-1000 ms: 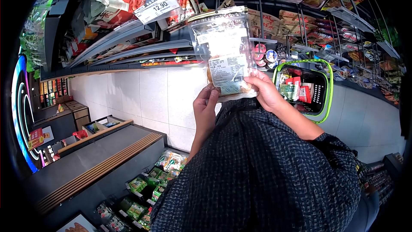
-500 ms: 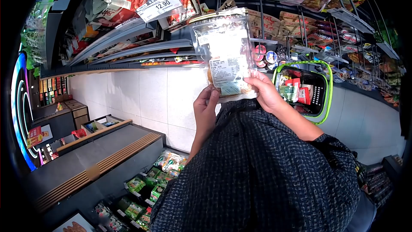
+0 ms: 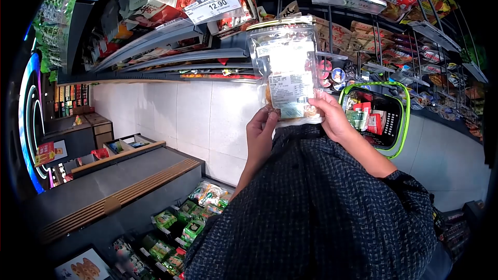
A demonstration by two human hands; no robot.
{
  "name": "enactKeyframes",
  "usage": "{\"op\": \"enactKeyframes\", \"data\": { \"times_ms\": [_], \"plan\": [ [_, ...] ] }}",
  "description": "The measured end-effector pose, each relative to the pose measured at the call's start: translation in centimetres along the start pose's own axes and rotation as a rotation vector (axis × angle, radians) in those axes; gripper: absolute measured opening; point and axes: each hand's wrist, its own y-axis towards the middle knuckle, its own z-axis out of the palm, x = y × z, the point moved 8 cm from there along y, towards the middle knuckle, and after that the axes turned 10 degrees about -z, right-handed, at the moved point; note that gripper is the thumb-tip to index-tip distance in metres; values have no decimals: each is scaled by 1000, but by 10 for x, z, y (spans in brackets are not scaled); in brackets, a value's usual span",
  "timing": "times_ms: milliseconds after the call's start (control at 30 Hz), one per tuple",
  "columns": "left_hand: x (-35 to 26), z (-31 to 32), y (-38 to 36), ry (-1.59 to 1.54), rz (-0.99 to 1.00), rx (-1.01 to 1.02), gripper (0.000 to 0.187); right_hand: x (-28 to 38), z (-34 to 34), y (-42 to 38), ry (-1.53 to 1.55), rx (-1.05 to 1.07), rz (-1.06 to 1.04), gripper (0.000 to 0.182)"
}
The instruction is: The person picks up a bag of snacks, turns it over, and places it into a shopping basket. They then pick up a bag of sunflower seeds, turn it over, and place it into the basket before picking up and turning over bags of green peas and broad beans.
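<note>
Between my hands is a clear plastic snack pouch (image 3: 288, 80), its printed white label facing me and its zip-style top edge pointing away. My left hand (image 3: 261, 126) pinches the lower left corner, thumb on the front. At the lower right edge, my right hand (image 3: 332, 116) grips the pouch with its thumb over the label. Brownish food shows through the clear plastic beside the label, though its kind is hard to make out. The pouch hangs in front of my dark checked shirt (image 3: 311, 197).
A black shopping basket with a green rim (image 3: 407, 119) is on the floor at right, holding red and green packets (image 3: 365, 116). Shelves of bagged snacks run along the top, with a 12.90 price tag (image 3: 213, 6). A grey display counter (image 3: 119, 186) stands at lower left.
The view has swung slightly, so the pouch, hands, basket and shelves appear shifted rightward and a little lower. Both hands keep the same hold on the pouch.
</note>
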Motion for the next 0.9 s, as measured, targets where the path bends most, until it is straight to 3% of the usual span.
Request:
{"op": "enactKeyframes", "data": {
  "times_ms": [133,233,300,467,600,667,733,900],
  "plan": [
    [2,-3,2,40,45,-10,24,0,-4,1,-2,-29,-29,33],
    [-6,2,0,57,61,86,28,0,0,-1,44,-56,15,37],
    [-6,1,0,92,62,27,28,-5,-8,0,25,-80,-1,39],
    [-16,4,-3,73,156,169,31,0,2,2,36,-3,-28,40],
    [-7,3,0,14,97,182,35,-9,-8,7,13,12,-10,37],
    [-16,1,-5,37,175,131,31,-7,-3,7,28,47,-19,37],
    [-10,1,-4,71,25,162,36,-3,4,4,35,42,-19,38],
    [4,-3,3,113,-26,151,37,-2,6,6,39,48,-40,33]
  ]
}}
